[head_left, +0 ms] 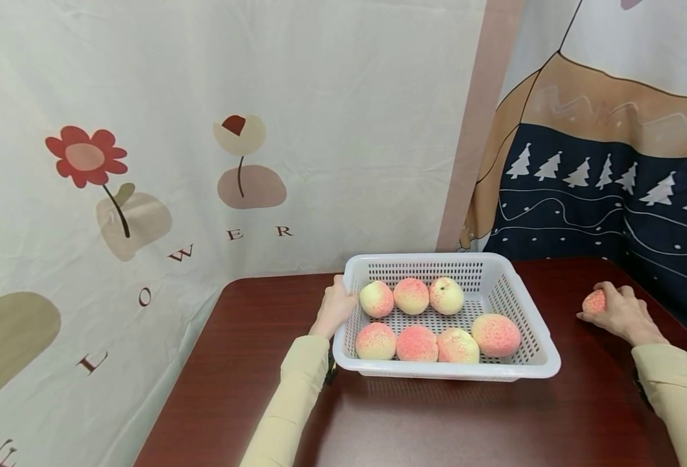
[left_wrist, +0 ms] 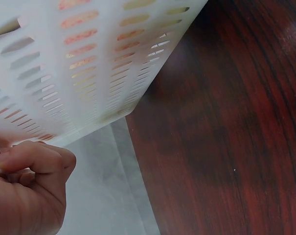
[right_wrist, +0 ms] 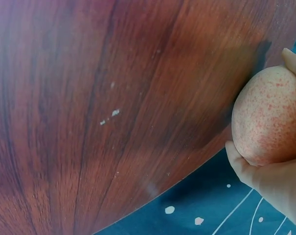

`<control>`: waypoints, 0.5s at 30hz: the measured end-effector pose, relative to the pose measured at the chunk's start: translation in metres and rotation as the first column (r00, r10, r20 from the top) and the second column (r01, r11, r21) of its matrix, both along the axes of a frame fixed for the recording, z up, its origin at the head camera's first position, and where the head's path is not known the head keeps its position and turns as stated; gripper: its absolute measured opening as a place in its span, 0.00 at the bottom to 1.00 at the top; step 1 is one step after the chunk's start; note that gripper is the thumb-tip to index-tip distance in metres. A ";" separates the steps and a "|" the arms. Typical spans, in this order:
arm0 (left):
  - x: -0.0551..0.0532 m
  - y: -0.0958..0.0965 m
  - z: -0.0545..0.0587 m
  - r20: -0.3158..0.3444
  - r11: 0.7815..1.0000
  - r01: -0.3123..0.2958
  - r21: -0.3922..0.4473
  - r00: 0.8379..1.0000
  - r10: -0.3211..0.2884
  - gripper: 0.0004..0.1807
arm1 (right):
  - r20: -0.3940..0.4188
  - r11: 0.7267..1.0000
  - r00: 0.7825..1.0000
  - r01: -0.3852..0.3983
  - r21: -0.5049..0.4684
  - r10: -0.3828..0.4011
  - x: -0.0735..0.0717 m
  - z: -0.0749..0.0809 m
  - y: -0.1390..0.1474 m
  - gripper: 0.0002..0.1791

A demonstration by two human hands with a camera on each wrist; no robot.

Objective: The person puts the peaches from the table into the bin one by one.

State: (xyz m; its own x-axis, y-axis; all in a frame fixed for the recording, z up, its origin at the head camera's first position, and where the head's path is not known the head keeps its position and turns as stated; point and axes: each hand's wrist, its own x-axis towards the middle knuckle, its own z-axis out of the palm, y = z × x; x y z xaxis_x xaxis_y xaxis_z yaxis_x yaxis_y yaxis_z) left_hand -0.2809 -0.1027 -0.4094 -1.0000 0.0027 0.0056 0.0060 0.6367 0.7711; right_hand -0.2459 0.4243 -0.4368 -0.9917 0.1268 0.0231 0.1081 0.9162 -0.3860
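Observation:
My left hand (head_left: pixel 335 306) grips the left rim of a white plastic basket (head_left: pixel 436 371); its curled fingers also show in the left wrist view. Several pink and yellow peaches lie in the basket in two rows, among them a larger peach (head_left: pixel 496 335) at the right and a yellow one (head_left: pixel 446 296) at the back. Off to the right of the basket, my right hand (head_left: pixel 625 314) holds another peach (right_wrist: pixel 270 115) between thumb and fingers, near the table's right edge. Whether that peach touches the table I cannot tell.
The dark red wooden table (head_left: pixel 250 363) has its back edge against a pale printed curtain (head_left: pixel 349 130). On the right hangs a dark blue cloth (head_left: pixel 559 214) with white trees, close to the table's right edge.

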 end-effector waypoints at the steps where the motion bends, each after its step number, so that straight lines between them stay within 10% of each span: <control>1: 0.000 0.000 0.000 -0.002 1.000 -0.003 -0.005 1.000 0.003 0.26 | -0.001 1.000 1.000 0.001 0.000 -0.001 0.000 0.000 0.000 0.43; 15: -0.001 0.001 0.000 0.005 1.000 -0.024 -0.017 1.000 0.024 0.26 | -0.094 0.999 0.995 -0.033 0.008 0.033 -0.012 0.015 -0.018 0.41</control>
State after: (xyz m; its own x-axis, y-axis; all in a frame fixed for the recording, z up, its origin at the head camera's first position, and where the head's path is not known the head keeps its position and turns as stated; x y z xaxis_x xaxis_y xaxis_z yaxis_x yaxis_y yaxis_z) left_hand -0.2822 -0.1013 -0.4092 -0.9998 -0.0209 0.0003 -0.0133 0.6495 0.7603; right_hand -0.2577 0.4059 -0.4223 -0.9887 0.0938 0.1169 0.0416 0.9211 -0.3871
